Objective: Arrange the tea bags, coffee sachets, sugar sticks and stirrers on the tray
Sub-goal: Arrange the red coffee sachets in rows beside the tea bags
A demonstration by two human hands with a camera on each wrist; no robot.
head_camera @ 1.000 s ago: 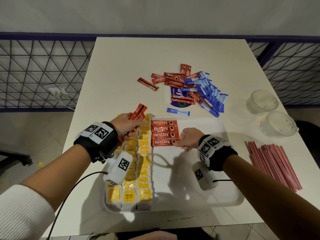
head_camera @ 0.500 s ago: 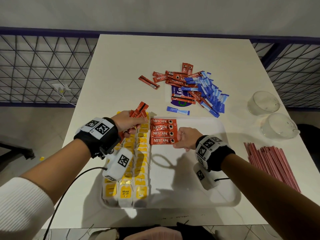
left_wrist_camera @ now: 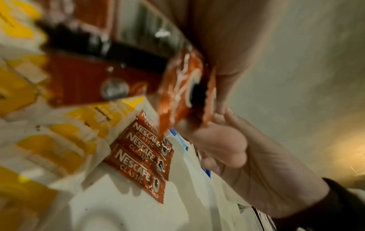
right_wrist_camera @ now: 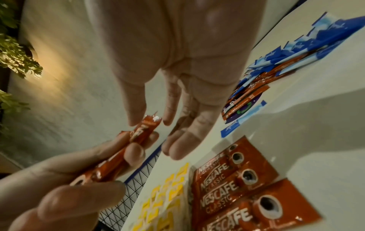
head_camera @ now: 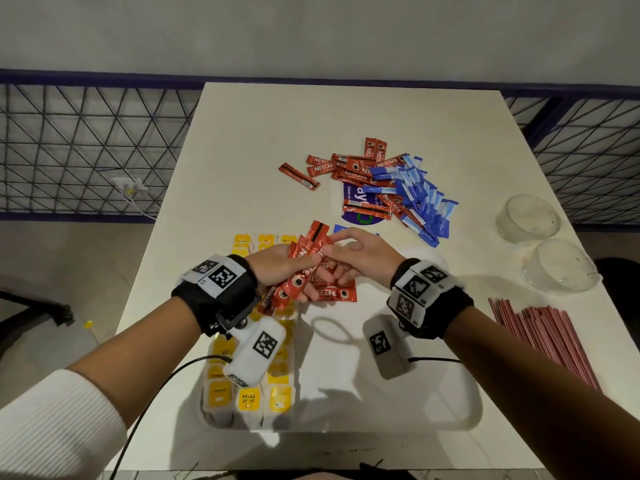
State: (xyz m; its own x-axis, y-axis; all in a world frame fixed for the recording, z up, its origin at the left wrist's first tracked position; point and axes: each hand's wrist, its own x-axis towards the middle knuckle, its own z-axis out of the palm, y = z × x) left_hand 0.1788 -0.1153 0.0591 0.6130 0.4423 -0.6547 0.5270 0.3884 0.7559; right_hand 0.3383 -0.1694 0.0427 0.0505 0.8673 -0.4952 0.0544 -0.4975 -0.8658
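The left hand (head_camera: 277, 268) gripped a small bundle of red Nescafé coffee sachets (head_camera: 304, 263), fingers curled round them above the far part of the white rectangular plastic tray (head_camera: 391, 407). The bundle's long axis ran from near-left to far-right, its upper ends pointing away toward the loose pile; how many sachets it held could not be counted, at least three. The right hand (head_camera: 360, 256) reached in from the right with fingers loosely extended, its fingertips (right_wrist_camera: 136, 118) at the top end of the bundle; whether it already pinched a sachet could not be told.

Beneath the hands, four red coffee sachets lay in a row (right_wrist_camera: 235, 186) flat on the tray, side by side and touching, long axes running left to right, printed cups toward the right. Left of them, yellow-and-white tea bags (head_camera: 248, 400) stood in three columns running from the near edge to the far edge of the tray.

On the white table (head_camera: 263, 140) beyond the tray lay a mixed pile of red coffee sachets (head_camera: 356, 168) and blue-and-white sugar sticks (head_camera: 422, 199), pointing every way, too overlapped to count. One red sachet (head_camera: 298, 176) lay apart at the pile's left. Two clear glass bowls (head_camera: 528, 216) sat at the right, with a sheaf of thin red stirrers (head_camera: 547, 337) nearer, lying parallel, near-right to far-left.
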